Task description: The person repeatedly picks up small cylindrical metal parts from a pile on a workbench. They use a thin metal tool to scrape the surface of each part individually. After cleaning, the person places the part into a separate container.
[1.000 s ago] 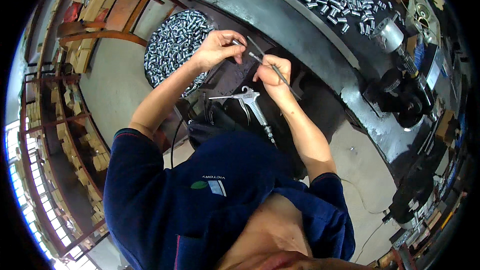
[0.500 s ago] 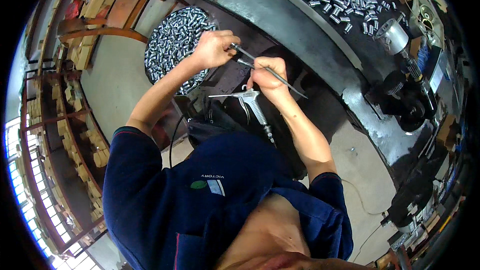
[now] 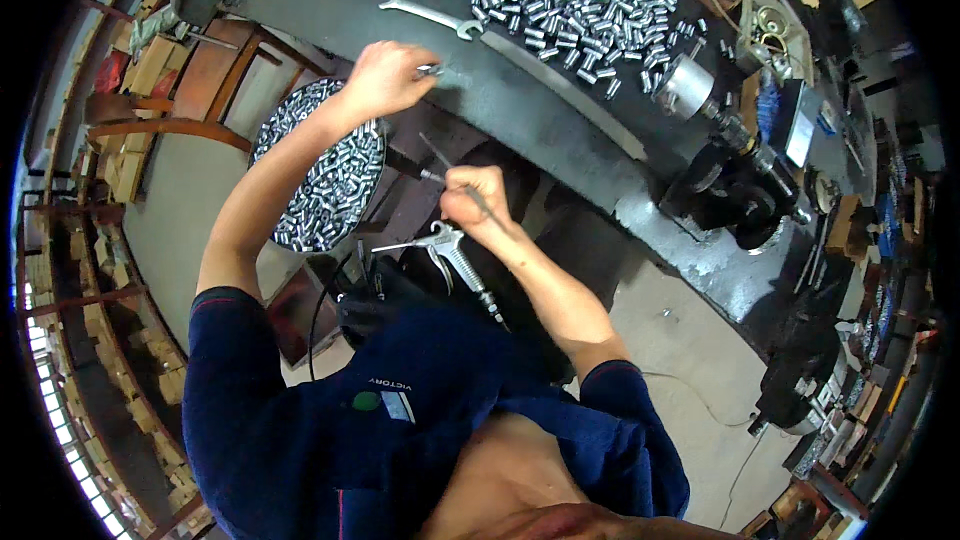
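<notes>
My left hand (image 3: 385, 78) is closed, pinching a small shiny metal sleeve (image 3: 430, 70) in its fingertips above the near edge of the dark workbench (image 3: 520, 90). Lower and to the right, my right hand (image 3: 478, 200) is wrapped round a thin grey metal rod (image 3: 438, 152), whose slim end points up and left. A second small metal sleeve (image 3: 432, 176) shows beside that hand's fingers; whether they grip it I cannot tell. Just below the right hand is a silver air blow gun (image 3: 455, 258). A round container of many sleeves (image 3: 325, 180) stands below my left forearm.
Many loose sleeves (image 3: 570, 10) lie on the bench, with an open-end wrench (image 3: 430, 14) to their left. A flat metal strip (image 3: 565, 95) runs along the bench. A machine with a metal cylinder (image 3: 685, 88) stands at the right. A wooden chair (image 3: 205, 80) is at the left.
My left hand has moved away from the rod, up toward the bench, with a sleeve in its fingers. My right hand still holds the rod. The whole view has shifted.
</notes>
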